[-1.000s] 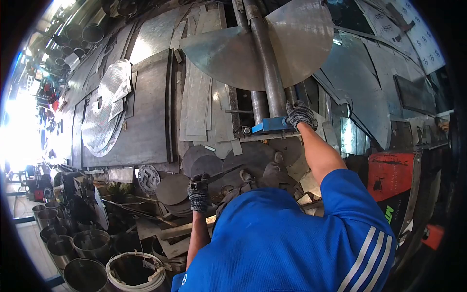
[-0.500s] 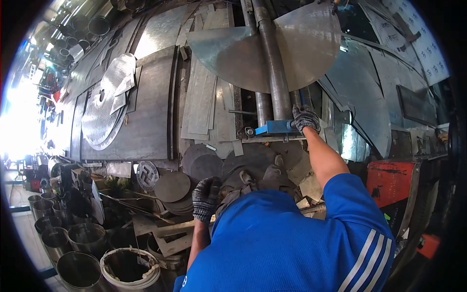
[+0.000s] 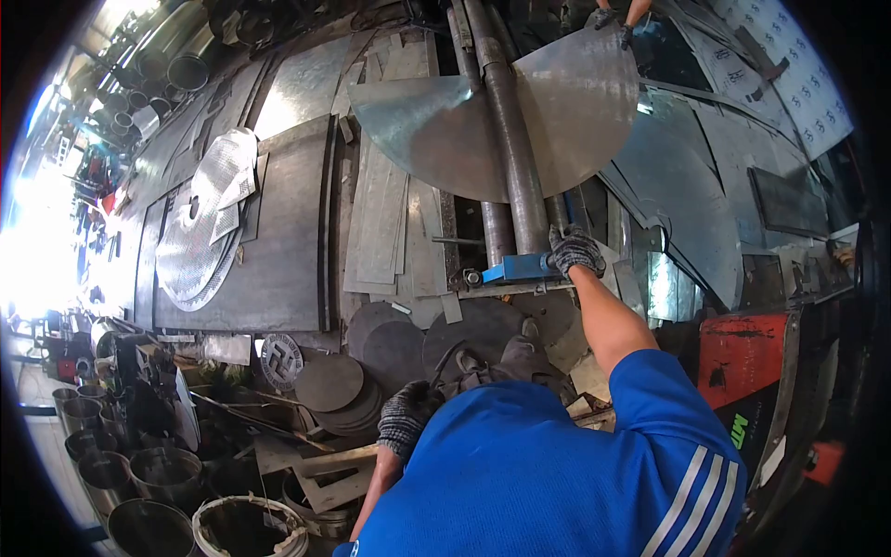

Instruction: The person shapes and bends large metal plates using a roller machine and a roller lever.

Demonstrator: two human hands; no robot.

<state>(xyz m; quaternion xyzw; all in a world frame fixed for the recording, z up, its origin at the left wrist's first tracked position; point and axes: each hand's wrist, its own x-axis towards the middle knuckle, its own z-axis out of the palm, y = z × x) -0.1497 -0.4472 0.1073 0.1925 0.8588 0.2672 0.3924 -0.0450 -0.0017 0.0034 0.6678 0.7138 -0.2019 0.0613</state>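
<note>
My right hand (image 3: pixel 575 251), in a grey knit glove, is closed on the right end of a blue bracket (image 3: pixel 522 268) at the near end of long steel rollers (image 3: pixel 517 148). A large, thin, rounded metal sheet (image 3: pixel 585 121) lies across the rollers, one of which passes over it. Its curved near edge stands forward of my right hand. My left hand (image 3: pixel 406 416), gloved too, is at my waist beside the blue shirt, its fingers curled with nothing visible in them. Part of its fingertips is hidden. Another person's gloved hands (image 3: pixel 613 26) are at the sheet's far edge.
Thick dark plates (image 3: pixel 288 213) lie left, with perforated discs (image 3: pixel 200 255) on top. Round metal blanks (image 3: pixel 329 382) are stacked near my feet. Open cylinders (image 3: pixel 165 469) and a white-rimmed bucket (image 3: pixel 249 506) stand lower left. A red machine (image 3: pixel 740 351) stands at right.
The view has tilted, so the rollers and sheet sit lower. My left hand has drawn in toward my waist. My right hand stays on the blue bracket. More of the other person's hands shows.
</note>
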